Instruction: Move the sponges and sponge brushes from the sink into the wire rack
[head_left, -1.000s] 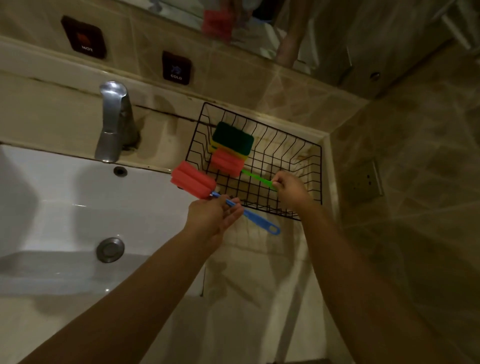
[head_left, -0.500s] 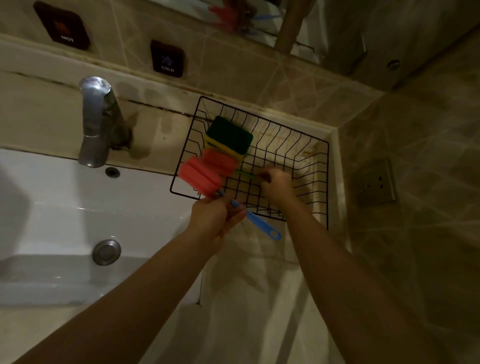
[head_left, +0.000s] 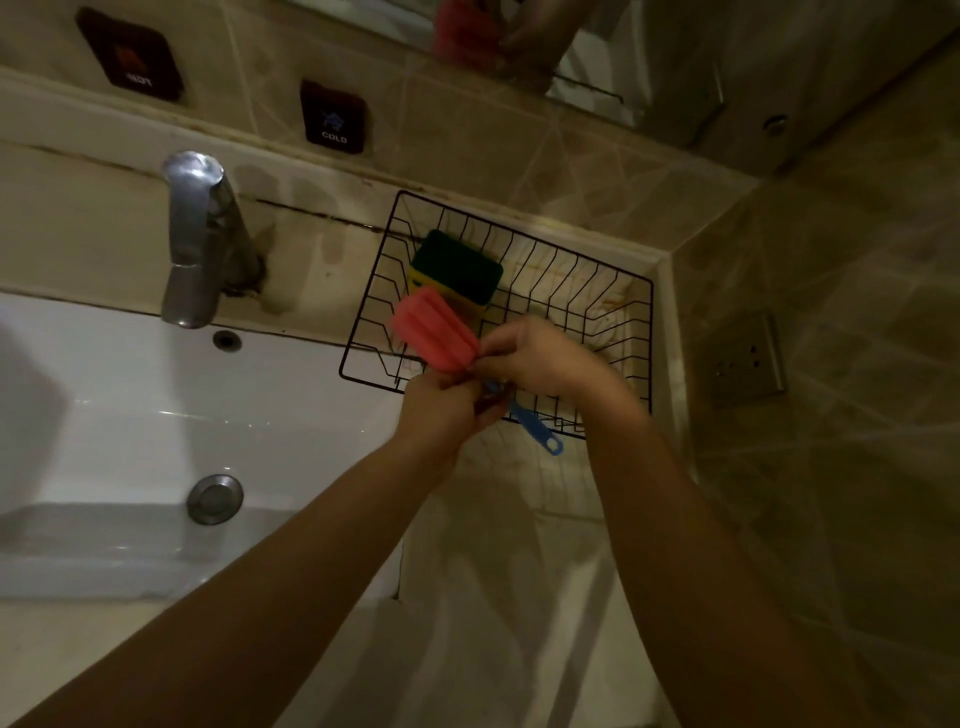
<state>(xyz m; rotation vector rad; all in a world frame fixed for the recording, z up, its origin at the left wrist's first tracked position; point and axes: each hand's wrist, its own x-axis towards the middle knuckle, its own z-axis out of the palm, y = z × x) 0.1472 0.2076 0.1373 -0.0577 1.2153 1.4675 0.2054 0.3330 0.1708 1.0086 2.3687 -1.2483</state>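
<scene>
Left hand (head_left: 451, 402) clamped on blue plastic handle (head_left: 535, 430) of red ribbed sponge brush (head_left: 435, 332), head over black wire rack (head_left: 631, 306). Right hand (head_left: 537, 358) pinching at neck. Lower flat beside green-yellow sponge (head_left: 457, 267); keep handle inside rim.

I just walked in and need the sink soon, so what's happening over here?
A person is clearing sponges into the black wire rack beside the white sink. The left hand grips a sponge brush with a blue handle, its red foam head over the rack's near-left corner. The right hand pinches in beside it. A green-and-yellow sponge already sits inside.
</scene>
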